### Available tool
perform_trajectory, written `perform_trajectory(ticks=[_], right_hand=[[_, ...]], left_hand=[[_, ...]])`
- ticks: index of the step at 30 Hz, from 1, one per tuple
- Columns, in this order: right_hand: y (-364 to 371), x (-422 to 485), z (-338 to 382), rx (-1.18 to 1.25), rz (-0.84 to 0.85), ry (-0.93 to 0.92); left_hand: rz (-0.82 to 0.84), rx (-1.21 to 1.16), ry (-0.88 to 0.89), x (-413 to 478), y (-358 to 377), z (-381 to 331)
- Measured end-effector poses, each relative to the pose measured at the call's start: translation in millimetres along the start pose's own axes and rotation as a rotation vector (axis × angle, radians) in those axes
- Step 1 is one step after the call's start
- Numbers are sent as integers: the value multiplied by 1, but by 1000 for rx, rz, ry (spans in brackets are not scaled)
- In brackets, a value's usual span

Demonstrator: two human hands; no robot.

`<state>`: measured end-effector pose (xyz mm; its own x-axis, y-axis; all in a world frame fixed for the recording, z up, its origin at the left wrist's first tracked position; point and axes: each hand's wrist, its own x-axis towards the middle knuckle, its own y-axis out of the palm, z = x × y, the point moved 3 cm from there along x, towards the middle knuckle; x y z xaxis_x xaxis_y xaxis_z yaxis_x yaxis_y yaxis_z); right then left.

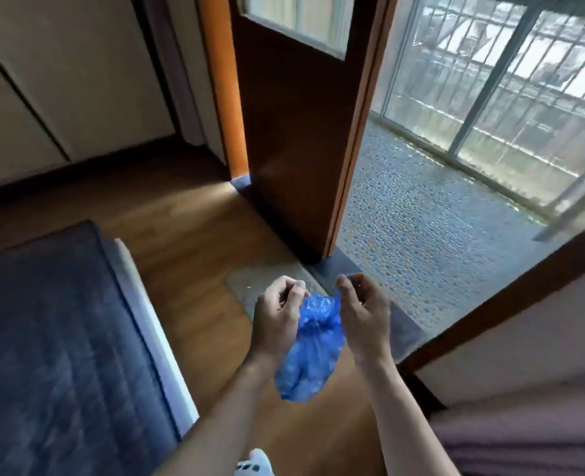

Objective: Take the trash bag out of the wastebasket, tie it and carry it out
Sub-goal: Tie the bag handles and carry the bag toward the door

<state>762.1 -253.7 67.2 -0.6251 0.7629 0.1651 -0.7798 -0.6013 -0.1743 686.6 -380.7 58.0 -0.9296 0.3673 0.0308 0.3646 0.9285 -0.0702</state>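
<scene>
Your left hand: raised in front of you, fingers curled, the grip pinched together on one gathered end of the bag's top.
Your right hand: level with the left and just beside it, the grip pinched on the other end of the bag's top.
Trash bag: small, blue, crinkled plastic, hanging between your two hands and down past your wrists. Its neck is bunched tight just below your fingertips, and the rounded body bulges beneath.
Knot: the picture is too blurred to tell whether one is formed.
Below your hands: a brown wooden floor, with a grey doormat just beyond your left hand.
Ahead of your hands: a dark brown door standing open, with a pane of glass in its upper part.
Beyond your right hand: a pebbled balcony floor, closed off by a barred window.
Left of your left hand: a bed with a dark blue-grey cover.
Right of your right hand: a pale wall with a dark wood edge.
</scene>
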Motion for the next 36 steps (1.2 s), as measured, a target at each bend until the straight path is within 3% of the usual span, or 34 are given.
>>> perform_trajectory(ticks=[15,25,36], right_hand=[[233,13,21,59,391,24],[357,47,28,129,624,30],[511,179,47,139,803,21]], left_hand=[[-479,-69,-14,76,-229,24],[-670,-60,-23,139,-303,46],[-772,-19,-81,305,-349,45]])
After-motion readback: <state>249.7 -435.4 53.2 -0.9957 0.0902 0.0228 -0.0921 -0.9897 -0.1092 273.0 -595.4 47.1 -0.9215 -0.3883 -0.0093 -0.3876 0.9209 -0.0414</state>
